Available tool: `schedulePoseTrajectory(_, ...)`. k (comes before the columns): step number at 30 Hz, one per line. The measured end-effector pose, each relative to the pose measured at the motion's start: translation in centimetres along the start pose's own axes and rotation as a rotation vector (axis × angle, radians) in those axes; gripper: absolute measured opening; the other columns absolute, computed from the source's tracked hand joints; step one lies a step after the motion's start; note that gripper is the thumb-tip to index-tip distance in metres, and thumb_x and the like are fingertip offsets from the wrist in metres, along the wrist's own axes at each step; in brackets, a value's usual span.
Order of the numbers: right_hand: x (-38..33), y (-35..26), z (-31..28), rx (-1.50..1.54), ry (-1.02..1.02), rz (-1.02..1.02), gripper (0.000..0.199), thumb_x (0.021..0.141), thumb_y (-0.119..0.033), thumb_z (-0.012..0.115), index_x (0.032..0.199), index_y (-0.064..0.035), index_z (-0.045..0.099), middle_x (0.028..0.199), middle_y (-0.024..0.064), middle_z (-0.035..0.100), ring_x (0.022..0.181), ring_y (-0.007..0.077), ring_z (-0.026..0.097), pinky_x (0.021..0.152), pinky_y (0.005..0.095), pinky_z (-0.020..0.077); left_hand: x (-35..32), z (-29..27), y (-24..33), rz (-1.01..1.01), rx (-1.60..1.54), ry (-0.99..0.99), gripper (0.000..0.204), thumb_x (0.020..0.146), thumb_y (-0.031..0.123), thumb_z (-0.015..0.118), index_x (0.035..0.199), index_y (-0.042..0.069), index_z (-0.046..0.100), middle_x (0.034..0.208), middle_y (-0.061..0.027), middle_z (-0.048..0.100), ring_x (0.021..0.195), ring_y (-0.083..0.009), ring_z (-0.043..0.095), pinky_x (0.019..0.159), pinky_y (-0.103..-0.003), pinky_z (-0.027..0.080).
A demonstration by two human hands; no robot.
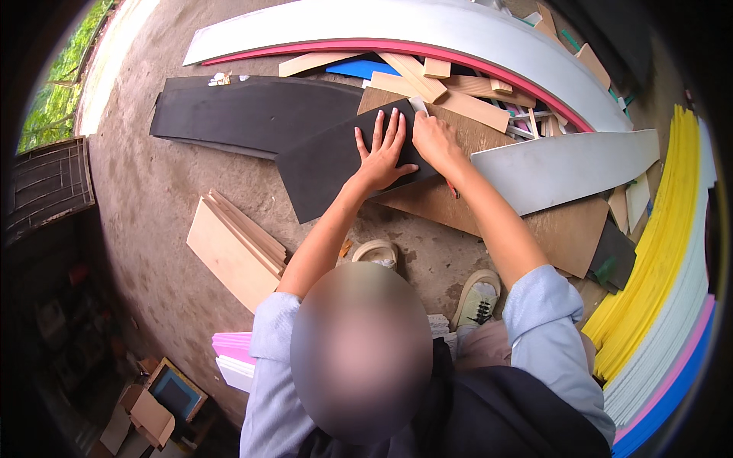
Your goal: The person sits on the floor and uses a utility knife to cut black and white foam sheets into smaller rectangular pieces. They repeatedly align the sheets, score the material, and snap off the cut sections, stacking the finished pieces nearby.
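Note:
My left hand [382, 155] lies flat, fingers spread, on a black foam sheet [317, 172] with straight-cut edges. At the sheet's right edge, my right hand [438, 143] is closed round a pale, flat-bladed tool [418, 105]. Only the tool's light end shows beyond the fist; the grip is hidden. A small red-orange piece [453, 189] shows beside my right wrist; I cannot tell whether it belongs to the tool. Beneath the sheet's right part is a brown wooden board [450, 206]. Another black sheet stack [229, 114] lies to the left, partly under the first sheet.
A long white curved sheet [427, 27] arches behind a heap of beige offcuts [473, 107]. A grey-white sheet [573, 164] rests on the board's right. Beige sheets [237, 248] are stacked at left; yellow sheets [649, 252] and other colours stand at right. My shoes [477, 298] are nearby.

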State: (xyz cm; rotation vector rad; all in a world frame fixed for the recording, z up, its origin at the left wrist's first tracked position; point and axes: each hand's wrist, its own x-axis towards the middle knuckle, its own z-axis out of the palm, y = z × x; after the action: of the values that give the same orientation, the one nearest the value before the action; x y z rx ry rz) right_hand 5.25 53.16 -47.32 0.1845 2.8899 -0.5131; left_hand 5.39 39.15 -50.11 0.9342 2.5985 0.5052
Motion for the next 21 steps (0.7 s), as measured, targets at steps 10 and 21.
schedulePoseTrajectory(10,-12.6,2.4,1.4,-0.034,-0.134,0.076,0.009,0.08,-0.006,0.046,0.086,0.0006,0.048,0.072,0.0218,0.061,0.075,0.033,0.063,0.064,0.0427,0.0498,0.0,0.5,-0.2,-0.017,0.068,0.02,0.102,0.068,0.049,0.063,0.138,0.012,-0.001,0.145,-0.006,-0.002,0.133,-0.0271,-0.008,0.094,-0.064,-0.006)
schedulePoseTrajectory(21,-14.6,3.7,-0.5,0.046,-0.007,0.049,0.016,0.084,-0.018,0.045,0.086,-0.0037,0.051,0.06,0.0174,0.059,0.059,0.0354,0.06,0.054,0.0441,0.048,-0.2,0.7,-0.4,0.001,0.072,0.046,0.102,0.068,0.049,0.064,0.138,0.012,0.0,0.145,-0.0067,-0.002,0.133,-0.0277,-0.007,0.094,-0.064,-0.005)
